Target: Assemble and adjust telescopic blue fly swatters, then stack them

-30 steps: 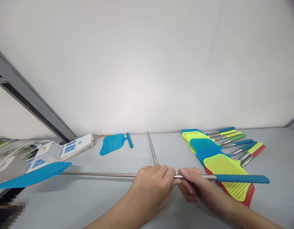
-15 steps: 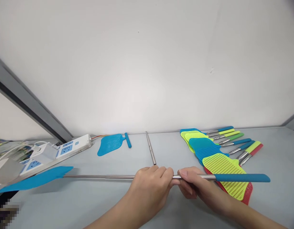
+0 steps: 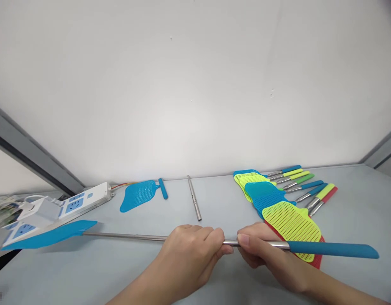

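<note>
A long telescopic fly swatter with a blue head (image 3: 52, 235), a thin steel rod and a blue grip (image 3: 331, 249) lies across both hands above the table. My left hand (image 3: 195, 250) is closed round the middle of the rod. Just right of it, my right hand (image 3: 259, 245) pinches the thicker steel tube close to the blue grip, thumb on top. Behind the hands, a separate steel telescopic rod (image 3: 194, 199) lies on the table. Left of that rod are a loose blue swatter head (image 3: 140, 195) and a short blue handle sleeve (image 3: 162, 189).
At the right lies an overlapping row of collapsed fly swatters (image 3: 292, 226) in blue, yellow, green and red. A white power strip (image 3: 87, 203) with plugged-in adapters stands at the left, wires around it. A pale wall (image 3: 195, 106) and grey frame posts (image 3: 26, 148) border the grey table (image 3: 119, 271).
The swatter has tilted a little, its blue grip now lower and farther right. Both hands keep their hold and have a slightly wider gap between them. The background has shifted left in view.
</note>
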Demonstrator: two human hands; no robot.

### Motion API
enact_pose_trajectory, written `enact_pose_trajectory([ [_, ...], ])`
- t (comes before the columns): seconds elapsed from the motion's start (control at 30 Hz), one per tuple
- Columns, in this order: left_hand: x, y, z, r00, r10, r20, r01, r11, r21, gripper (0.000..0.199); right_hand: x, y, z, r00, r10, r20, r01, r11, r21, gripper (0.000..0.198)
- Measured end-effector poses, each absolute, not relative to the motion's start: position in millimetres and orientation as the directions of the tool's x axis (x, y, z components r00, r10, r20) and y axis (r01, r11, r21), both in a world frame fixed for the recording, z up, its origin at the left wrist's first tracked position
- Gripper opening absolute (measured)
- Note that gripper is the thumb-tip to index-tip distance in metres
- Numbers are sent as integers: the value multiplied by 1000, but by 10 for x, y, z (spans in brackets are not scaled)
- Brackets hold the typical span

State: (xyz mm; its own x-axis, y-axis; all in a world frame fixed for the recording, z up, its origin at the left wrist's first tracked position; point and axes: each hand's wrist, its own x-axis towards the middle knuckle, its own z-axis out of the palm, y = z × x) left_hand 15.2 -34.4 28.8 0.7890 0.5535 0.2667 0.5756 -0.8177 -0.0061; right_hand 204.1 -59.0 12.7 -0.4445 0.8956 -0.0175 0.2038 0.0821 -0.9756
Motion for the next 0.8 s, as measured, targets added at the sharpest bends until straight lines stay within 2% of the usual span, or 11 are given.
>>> enact_pose_trajectory([
  [0.43, 102, -295, 341, 787, 585, 199, 590, -806, 37, 27, 2090, -527, 80, -435, 896, 96, 171, 186, -968, 43],
  [0.8, 61, -292, 417, 771, 625, 118, 621, -780, 78, 30, 2126, -512, 63, -403, 908, 111, 189, 201, -961, 42],
])
